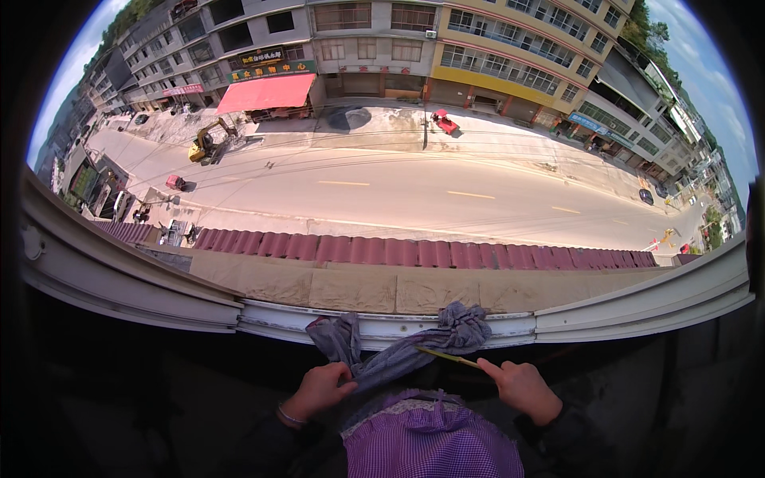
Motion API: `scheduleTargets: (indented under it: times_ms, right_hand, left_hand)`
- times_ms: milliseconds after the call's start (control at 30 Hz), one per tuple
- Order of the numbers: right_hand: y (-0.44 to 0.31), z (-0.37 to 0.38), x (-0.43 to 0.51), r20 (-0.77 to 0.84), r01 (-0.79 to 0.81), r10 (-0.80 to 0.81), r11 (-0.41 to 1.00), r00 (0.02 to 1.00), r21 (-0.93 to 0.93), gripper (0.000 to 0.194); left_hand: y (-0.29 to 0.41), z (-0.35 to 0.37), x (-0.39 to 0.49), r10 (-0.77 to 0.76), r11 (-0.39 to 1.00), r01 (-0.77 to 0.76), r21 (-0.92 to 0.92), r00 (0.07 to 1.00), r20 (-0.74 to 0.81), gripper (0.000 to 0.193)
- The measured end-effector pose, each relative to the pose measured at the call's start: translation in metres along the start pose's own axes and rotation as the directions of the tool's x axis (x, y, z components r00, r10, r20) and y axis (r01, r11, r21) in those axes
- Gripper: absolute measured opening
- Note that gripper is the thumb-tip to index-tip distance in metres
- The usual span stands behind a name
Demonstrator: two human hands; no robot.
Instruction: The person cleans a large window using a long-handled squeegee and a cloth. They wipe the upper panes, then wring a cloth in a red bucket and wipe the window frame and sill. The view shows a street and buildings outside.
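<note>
A damp-looking grey cloth (412, 354) drapes over the white window track (400, 327), bunched into a knot-like lump at its right end. Its middle sags on my side of the sill. At this low fold, my left hand (320, 388) has thumb and fingers curled on the cloth's edge. My right hand (523, 388) grips a thin yellow-green stick (449, 357), index finger stretched along it. The stick's far tip meets the cloth just left of the lump. Part of the cloth below is lost in shadow.
White window frame sections (645, 305) flank the track. Outside lie a tiled ledge (352, 290) and maroon roof tiles (400, 254), with a street (406, 185) far below. A purple checked apron (430, 439) covers my front. The room side is very dark.
</note>
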State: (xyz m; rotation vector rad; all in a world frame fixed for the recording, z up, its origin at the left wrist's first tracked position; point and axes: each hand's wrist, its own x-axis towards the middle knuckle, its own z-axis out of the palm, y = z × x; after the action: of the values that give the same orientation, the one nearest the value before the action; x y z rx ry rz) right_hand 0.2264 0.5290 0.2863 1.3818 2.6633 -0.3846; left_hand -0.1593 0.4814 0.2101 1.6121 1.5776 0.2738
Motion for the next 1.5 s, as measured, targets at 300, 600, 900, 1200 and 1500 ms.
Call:
scheduleTargets:
  times_ms: [300,600,900,1200,1500]
  right_hand:
    - [-0.022,-0.029,0.054,0.094,0.15,-0.146,0.988,0.985,-0.045,0.041]
    - [-0.039,0.045,0.141,-0.279,0.215,-0.11,0.901,0.954,0.378,0.027]
    - [-0.019,0.081,0.105,-0.169,0.072,-0.013,0.935,0.985,0.347,0.022]
    - [-0.004,0.001,-0.003,-0.369,-0.113,0.252,0.926,0.894,0.359,0.023]
    - [0.019,0.029,0.021,-0.366,-0.177,0.253,0.958,0.896,0.226,0.03]
  left_hand:
    - [-0.016,-0.021,-0.02,0.069,0.997,-0.069,0.026,0.998,-0.001,0.025]
    - [-0.02,-0.067,-0.045,0.145,0.981,-0.151,-0.12,0.988,-0.052,0.019]
    - [-0.016,-0.086,-0.053,-0.093,0.987,0.126,-0.103,0.955,0.281,0.029]
    - [-0.007,-0.058,-0.016,0.322,0.942,-0.313,-0.123,0.945,0.055,0.019]
    - [0.002,-0.013,0.053,0.392,0.914,-0.364,0.178,0.905,-0.163,0.014]
